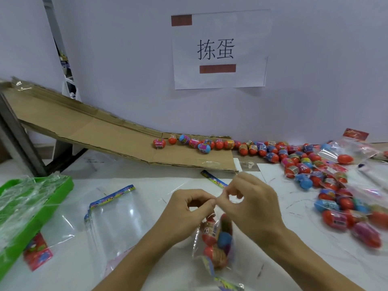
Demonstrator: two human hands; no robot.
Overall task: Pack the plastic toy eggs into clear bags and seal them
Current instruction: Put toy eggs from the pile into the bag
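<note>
Filled bag (216,238) in both hands' pinching fingers (210,203).

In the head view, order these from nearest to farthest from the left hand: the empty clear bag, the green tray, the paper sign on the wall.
Measured from the left hand:
1. Empty clear bag, just to its left on the table.
2. Green tray, further left at the table edge.
3. Paper sign, up on the wall behind.
</note>
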